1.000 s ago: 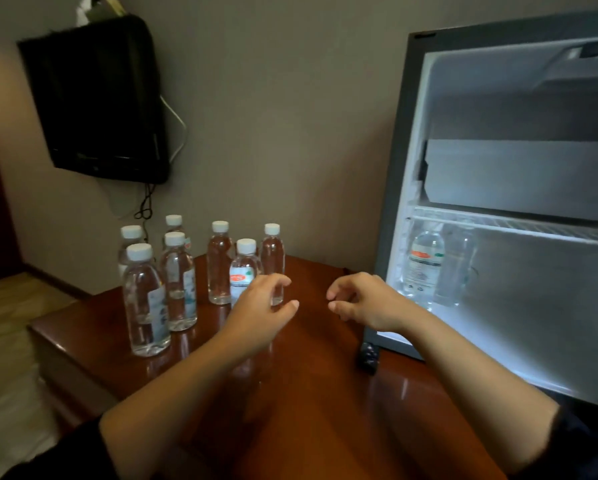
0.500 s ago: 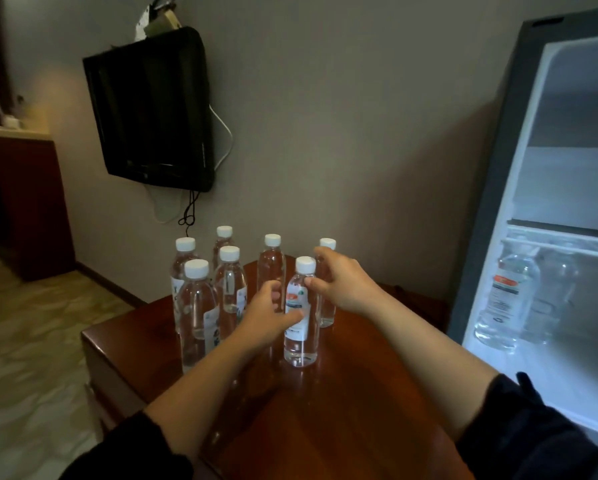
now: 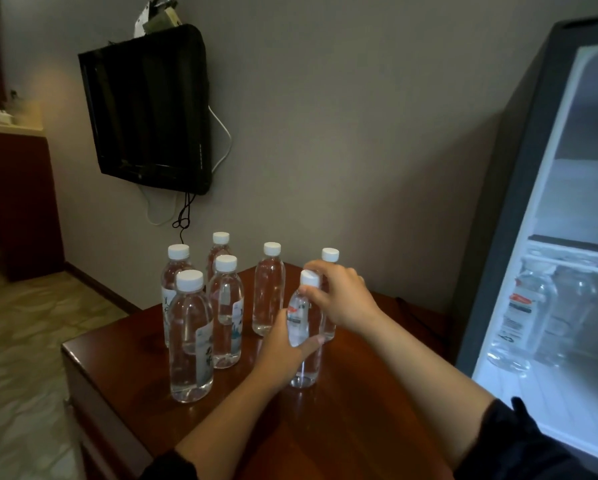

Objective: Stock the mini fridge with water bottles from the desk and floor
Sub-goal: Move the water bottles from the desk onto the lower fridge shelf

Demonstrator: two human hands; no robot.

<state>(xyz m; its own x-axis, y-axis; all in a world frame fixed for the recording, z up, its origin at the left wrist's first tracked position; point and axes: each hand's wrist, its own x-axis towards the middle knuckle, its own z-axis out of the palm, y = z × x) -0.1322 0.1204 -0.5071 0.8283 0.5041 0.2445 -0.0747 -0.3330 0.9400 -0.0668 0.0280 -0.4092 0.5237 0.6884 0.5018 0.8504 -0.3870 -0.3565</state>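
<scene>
Several clear water bottles with white caps stand on the brown desk (image 3: 342, 427). My left hand (image 3: 283, 344) grips the body of the front red-label bottle (image 3: 302, 368), which stands on the desk. My right hand (image 3: 346, 299) curls round the back right bottle (image 3: 330, 254) just under its cap, and its thumb lies by the front bottle's neck. The open mini fridge (image 3: 498, 237) is at the right, with two bottles (image 3: 519, 317) on its lit lower floor.
More bottles stand to the left, the nearest one (image 3: 190, 341) by the desk's left edge. A black TV (image 3: 148, 109) with hanging cables is on the wall. Tiled floor (image 3: 20, 341) lies left of the desk, with a dark cabinet (image 3: 13, 202) beyond.
The view turned left, away from the fridge. Both hands moved forward from above the desk to the bottles; the left closed round the front bottle, the right round the one behind it.
</scene>
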